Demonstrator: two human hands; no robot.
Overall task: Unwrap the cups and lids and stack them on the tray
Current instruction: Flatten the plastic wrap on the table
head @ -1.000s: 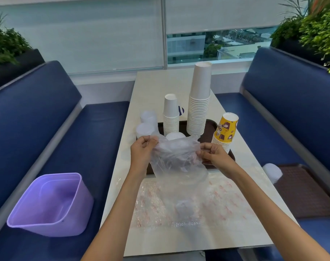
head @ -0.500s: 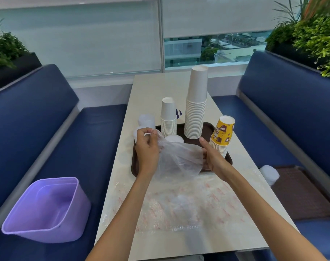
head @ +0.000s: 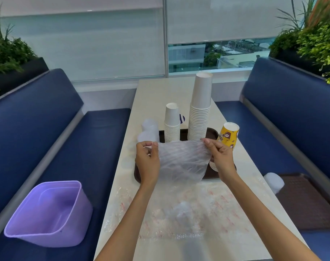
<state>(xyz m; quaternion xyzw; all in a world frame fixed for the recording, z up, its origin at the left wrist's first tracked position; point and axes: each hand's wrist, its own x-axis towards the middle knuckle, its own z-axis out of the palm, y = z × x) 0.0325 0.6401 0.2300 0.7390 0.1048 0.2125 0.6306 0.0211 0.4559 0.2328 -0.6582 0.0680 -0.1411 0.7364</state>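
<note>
Between two blue benches, a pale desk [head: 160, 91] carries a brown tray [head: 137, 174] with a tall white cup stack [head: 200, 110], a short white cup stack [head: 172, 121] and a leaning yellow cup stack [head: 228, 135]. Clear lids [head: 148, 131] sit at the tray's far left corner. The left hand [head: 147, 164] and right hand [head: 221, 159] each pinch an upper corner of a clear plastic wrapper [head: 183, 161], holding it stretched above the near half of the tray. Whether anything remains inside cannot be told. Hazards: the right hand is just beside the yellow cup stack, so a sideways pull may topple it. The film hangs near the tall white cup stack, and a forward sweep may knock that over. Carrying the wrapper left to the purple bin [head: 47, 213] on the bench may drag it across the clear lids. Loose film [head: 179, 210] on the near desk may slide off if brushed.
</note>
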